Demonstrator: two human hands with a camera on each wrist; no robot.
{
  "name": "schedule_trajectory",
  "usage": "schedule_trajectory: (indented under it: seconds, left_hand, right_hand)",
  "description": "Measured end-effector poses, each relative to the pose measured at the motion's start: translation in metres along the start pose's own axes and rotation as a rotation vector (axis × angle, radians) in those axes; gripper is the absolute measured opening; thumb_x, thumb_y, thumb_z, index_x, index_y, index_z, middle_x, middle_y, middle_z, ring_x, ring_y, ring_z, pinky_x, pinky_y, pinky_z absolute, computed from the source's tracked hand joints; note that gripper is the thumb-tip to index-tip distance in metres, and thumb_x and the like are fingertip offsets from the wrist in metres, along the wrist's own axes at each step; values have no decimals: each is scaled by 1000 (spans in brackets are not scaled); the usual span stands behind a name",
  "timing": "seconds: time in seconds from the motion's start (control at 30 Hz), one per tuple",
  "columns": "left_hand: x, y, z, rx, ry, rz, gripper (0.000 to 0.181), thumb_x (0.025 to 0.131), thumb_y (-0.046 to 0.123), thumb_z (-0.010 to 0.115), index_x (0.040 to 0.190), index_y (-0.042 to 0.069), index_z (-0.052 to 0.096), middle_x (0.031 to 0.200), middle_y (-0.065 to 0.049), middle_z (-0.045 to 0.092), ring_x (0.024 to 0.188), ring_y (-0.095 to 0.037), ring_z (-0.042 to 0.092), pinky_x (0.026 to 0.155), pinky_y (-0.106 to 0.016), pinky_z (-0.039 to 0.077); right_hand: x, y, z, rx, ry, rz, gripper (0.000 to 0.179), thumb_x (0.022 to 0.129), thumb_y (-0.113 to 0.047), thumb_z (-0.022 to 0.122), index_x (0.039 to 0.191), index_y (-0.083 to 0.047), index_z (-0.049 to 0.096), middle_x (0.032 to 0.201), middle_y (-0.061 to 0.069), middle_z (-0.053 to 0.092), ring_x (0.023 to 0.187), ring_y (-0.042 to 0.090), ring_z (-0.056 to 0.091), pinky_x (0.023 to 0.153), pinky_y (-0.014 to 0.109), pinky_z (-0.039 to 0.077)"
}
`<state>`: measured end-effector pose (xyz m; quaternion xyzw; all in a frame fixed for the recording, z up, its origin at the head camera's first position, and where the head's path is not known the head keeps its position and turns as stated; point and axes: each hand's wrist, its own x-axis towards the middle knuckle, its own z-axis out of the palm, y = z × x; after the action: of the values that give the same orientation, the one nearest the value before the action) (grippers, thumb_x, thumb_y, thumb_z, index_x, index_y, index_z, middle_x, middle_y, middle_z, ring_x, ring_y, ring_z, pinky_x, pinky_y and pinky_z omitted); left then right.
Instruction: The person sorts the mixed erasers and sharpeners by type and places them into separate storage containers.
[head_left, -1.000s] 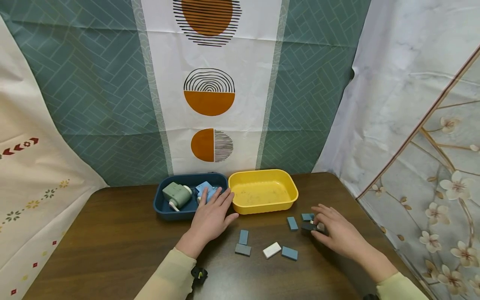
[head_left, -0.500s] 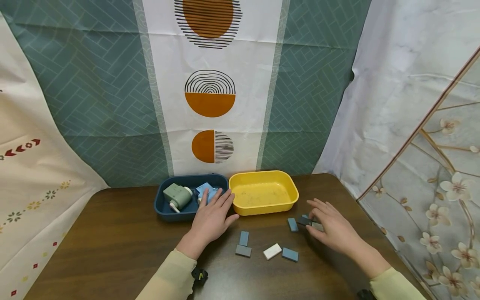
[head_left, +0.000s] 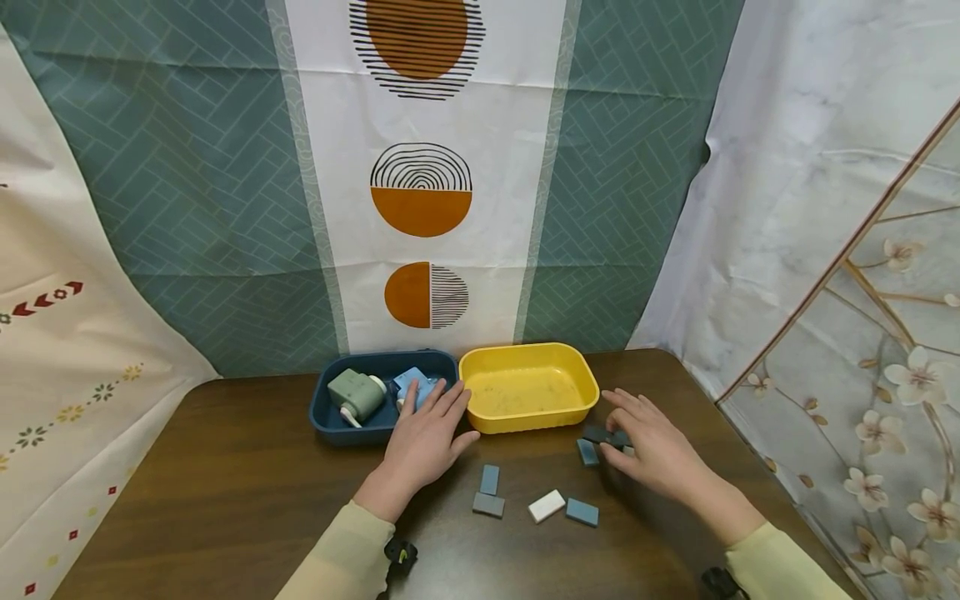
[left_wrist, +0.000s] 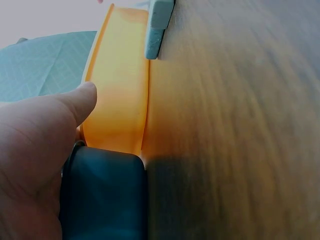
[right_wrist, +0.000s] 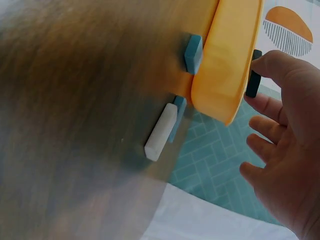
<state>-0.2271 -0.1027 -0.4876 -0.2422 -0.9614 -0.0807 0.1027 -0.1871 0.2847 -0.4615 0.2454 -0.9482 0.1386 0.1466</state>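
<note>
My right hand (head_left: 654,442) pinches a small black domino-like block (right_wrist: 254,75) between thumb and index finger. Its other fingers are spread. In the head view the block is close to the front right corner of the yellow bin (head_left: 528,422). Below it lies a blue block (head_left: 588,453); a pale grey block (right_wrist: 161,132) and another blue block (right_wrist: 178,115) show near the hand. My left hand (head_left: 423,443) rests with fingers extended at the navy bin's (head_left: 352,434) right front rim, its fingertips by the seam between both bins.
Inside the navy bin are a green bottle-like item (head_left: 356,393) and a light blue item (head_left: 417,386). Mid-table lie a blue block (head_left: 490,479), a grey block (head_left: 488,505), a white block (head_left: 546,506) and another blue block (head_left: 582,512). Fabric hangs behind the table.
My right hand has lifted the black block and moved it left and back towards the yellow bin. The left hand has stayed in place.
</note>
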Motion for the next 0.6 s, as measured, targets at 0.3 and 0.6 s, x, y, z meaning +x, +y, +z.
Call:
schedule_trajectory:
  seconds: [0.3, 0.6]
  left_hand:
    - [-4, 0, 1, -2, -2, 0, 75, 111, 59, 60, 170, 15, 47, 177, -5, 38, 165, -33, 31, 133, -67, 1]
    - [-1, -1, 1, 5, 3, 6, 75, 111, 61, 58, 170, 16, 46, 178, -4, 37, 165, -33, 31, 133, -67, 2]
  right_hand:
    - [9, -5, 2, 2, -25, 4, 25, 94, -21, 88, 97, -12, 64, 159, 23, 57, 154, 46, 46, 126, 69, 31]
    - [23, -9, 1, -11, 3, -30, 26, 93, -21, 88, 99, -11, 64, 157, 23, 59, 153, 46, 47, 126, 69, 31]
